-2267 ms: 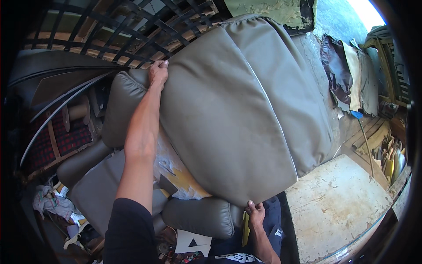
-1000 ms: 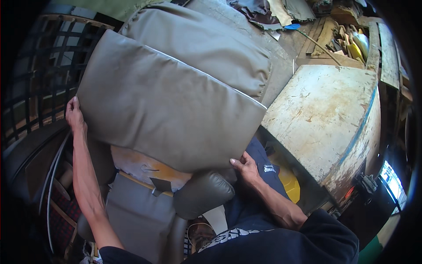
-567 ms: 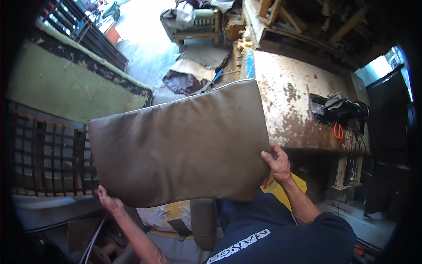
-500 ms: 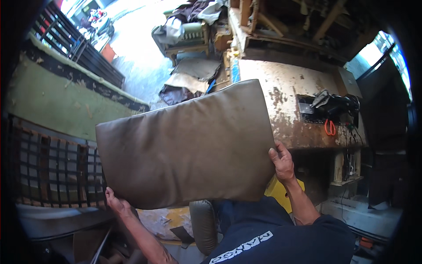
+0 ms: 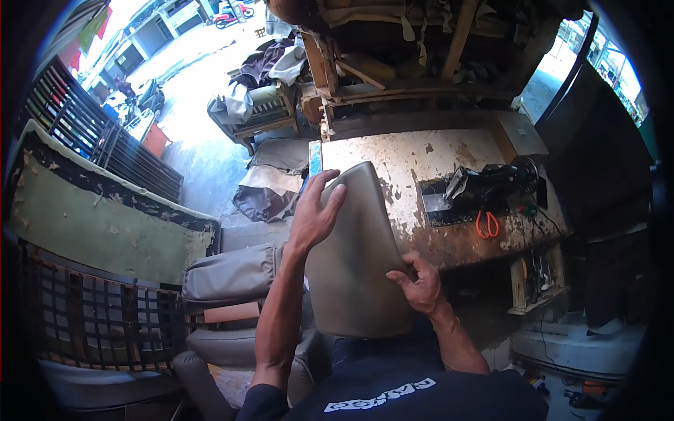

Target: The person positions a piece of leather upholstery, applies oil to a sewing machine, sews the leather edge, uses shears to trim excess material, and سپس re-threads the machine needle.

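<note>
My left hand [image 5: 316,217] grips the upper left part of a greyish-brown upholstery panel [image 5: 354,277], fingers and thumb at its edge. My right hand [image 5: 421,284] holds the panel's right edge lower down, thumb on its face. The panel stands narrow and lengthwise in front of my body, its top end overlapping the worn white tabletop [image 5: 372,144]. On that table, right of the panel, are a black sewing machine [image 5: 505,184] and orange-handled scissors [image 5: 486,224]. Grey cushions [image 5: 228,274] lie left of my left forearm.
A pale green padded frame [image 5: 95,210] and a webbed frame [image 5: 105,323] are at left. Leather pieces [image 5: 267,182] lie on the floor beyond. A wooden furniture frame [image 5: 319,63] stands behind the table, a dark sheet [image 5: 590,161] at right, a parked motorbike [image 5: 232,15] outside.
I have lifted the panel off the seat cover and turned it from broad and sideways to narrow and lengthwise. My left hand has moved up and rightward; my view has swung to the table.
</note>
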Motion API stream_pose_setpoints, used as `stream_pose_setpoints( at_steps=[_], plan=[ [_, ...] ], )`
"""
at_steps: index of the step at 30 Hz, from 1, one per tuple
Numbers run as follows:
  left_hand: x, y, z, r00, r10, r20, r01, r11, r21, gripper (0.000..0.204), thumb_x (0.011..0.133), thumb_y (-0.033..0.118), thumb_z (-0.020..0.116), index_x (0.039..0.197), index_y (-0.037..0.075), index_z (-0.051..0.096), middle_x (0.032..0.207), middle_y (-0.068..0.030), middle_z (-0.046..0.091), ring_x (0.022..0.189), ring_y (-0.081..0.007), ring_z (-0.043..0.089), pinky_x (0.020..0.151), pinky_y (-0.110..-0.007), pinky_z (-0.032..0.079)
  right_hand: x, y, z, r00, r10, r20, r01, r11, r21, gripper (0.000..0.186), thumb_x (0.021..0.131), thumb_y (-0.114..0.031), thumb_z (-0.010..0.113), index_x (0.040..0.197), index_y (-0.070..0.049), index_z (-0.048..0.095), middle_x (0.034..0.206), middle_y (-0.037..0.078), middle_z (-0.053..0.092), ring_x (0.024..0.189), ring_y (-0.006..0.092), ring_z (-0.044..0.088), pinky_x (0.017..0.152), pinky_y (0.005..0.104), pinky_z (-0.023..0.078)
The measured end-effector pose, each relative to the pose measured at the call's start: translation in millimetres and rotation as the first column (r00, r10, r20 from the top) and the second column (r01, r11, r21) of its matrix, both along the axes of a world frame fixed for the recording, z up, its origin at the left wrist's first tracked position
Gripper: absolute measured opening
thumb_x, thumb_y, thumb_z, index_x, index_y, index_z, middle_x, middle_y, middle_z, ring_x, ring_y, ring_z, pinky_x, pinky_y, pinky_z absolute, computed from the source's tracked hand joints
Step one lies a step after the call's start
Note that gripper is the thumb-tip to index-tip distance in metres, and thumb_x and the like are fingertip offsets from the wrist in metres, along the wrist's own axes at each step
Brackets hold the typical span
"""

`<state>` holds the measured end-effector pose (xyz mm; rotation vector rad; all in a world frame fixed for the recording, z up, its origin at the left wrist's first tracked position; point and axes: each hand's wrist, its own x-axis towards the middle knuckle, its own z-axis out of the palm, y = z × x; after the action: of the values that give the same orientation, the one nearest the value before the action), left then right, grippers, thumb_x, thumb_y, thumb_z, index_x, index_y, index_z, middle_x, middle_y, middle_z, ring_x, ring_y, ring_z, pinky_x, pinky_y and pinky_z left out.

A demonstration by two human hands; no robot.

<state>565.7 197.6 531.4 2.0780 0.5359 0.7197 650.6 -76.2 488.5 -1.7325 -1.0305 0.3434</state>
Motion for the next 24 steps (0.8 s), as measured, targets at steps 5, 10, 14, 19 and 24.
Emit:
stream_pose_setpoints(
  at_steps=[5, 10, 14, 19, 24],
  plan=[
    [71, 22, -13, 0.97, 0.005, -0.242, -0.007, 1.0, -0.006, 0.038, 0.1, 0.035, 0.069, 0.114, 0.0, 0.066, 0.108, -0.0119, 0.07, 0.101, -0.0202, 0.063, 0.091, -0.034, 0.048, 67, 7, -44, 0.975, 0.146, -0.169, -0.151, 0.988, -0.018, 0.034, 0.089, -0.024, 0.084, 0.103, -0.004, 0.061, 0.084, 0.011, 0.062, 0.071, 0.0249, 0.062, 0.066, 0.0367, 0.051],
    [104, 25, -41, 0.949, -0.191, -0.25, 0.061, 0.892, -0.449, 0.033, 0.096, 0.033, 0.076, 0.101, 0.0, 0.072, 0.088, -0.0027, 0.07, 0.083, -0.0092, 0.061, 0.077, -0.028, 0.049, 139, 5, -114, 0.901, 0.36, -0.243, -0.375, 0.927, -0.019, 0.048, 0.087, -0.028, 0.085, 0.12, -0.001, 0.063, 0.099, 0.014, 0.071, 0.082, 0.0209, 0.07, 0.067, 0.033, 0.055],
    [130, -24, -49, 0.955, -0.157, -0.251, 0.013, 0.87, -0.493, 0.027, 0.092, 0.027, 0.081, 0.097, 0.002, 0.073, 0.087, 0.0028, 0.067, 0.084, -0.0065, 0.059, 0.078, -0.024, 0.046, 154, 13, -119, 0.841, 0.341, -0.421, -0.314, 0.94, 0.135, 0.055, 0.09, -0.028, 0.082, 0.132, 0.001, 0.06, 0.106, 0.016, 0.072, 0.088, 0.0232, 0.072, 0.073, 0.0329, 0.059],
    [137, -119, -39, 0.97, -0.146, -0.193, 0.087, 0.955, -0.284, 0.019, 0.086, 0.014, 0.085, 0.093, 0.0, 0.075, 0.096, -0.0005, 0.066, 0.092, -0.0085, 0.062, 0.077, -0.024, 0.047, 156, -13, -88, 0.911, 0.302, -0.281, -0.256, 0.948, 0.189, 0.045, 0.098, -0.025, 0.073, 0.132, 0.002, 0.062, 0.112, 0.02, 0.071, 0.093, 0.0289, 0.074, 0.077, 0.0359, 0.06],
    [139, -196, -17, 0.965, -0.194, -0.174, 0.116, 0.917, -0.381, 0.016, 0.088, 0.009, 0.081, 0.101, 0.001, 0.075, 0.108, -0.0046, 0.07, 0.1, -0.0132, 0.068, 0.089, -0.031, 0.055, 146, -73, -93, 0.858, 0.325, -0.399, -0.159, 0.905, 0.395, 0.027, 0.1, -0.016, 0.066, 0.123, -0.003, 0.07, 0.104, 0.022, 0.074, 0.095, 0.0363, 0.075, 0.078, 0.0421, 0.059]
  ],
)
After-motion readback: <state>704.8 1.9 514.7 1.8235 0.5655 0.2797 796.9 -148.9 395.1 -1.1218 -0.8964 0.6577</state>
